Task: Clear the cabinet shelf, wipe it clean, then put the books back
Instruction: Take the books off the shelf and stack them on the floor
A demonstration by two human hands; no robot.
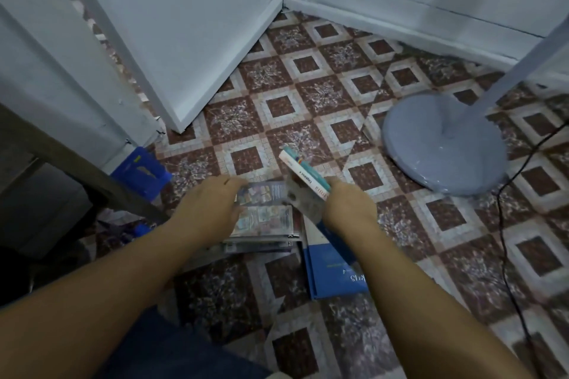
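**Gathering the books on the floor without toppling the pile**

Books lie on the tiled floor [308, 95] in front of the person. There is a low stack of books [264, 218] with picture covers. Just to its right lies a flat blue book [332, 268], partly under the right forearm. The right hand [345, 206] grips a slim teal book [303, 171] by its lower end, fingers curled round it, so the book sticks up tilted, clear of the floor. The left hand [212, 206] lies palm down on top of the stack. The picture is too blurred to tell whether its fingers clasp the far edge or merely rest there. The shelf is not in view; a dark piece of furniture [61, 163] at the left edge may be the cabinet.

Whether the teal book is coming off the pile or going onto it cannot be read from this one moment. Either way, the step probably goes best with the left hand pressing flat to steady the stack while the right moves one book. A thin book held at one end can droop and swing. Taking it nearer the middle of the spine, thumb on one cover and fingers on the other, would likely be surer. Squared edges should keep the pile from sliding on the tiles. The fan base [443, 144] and its cord [505, 224] sit near on the right, so the books are better kept to the left.
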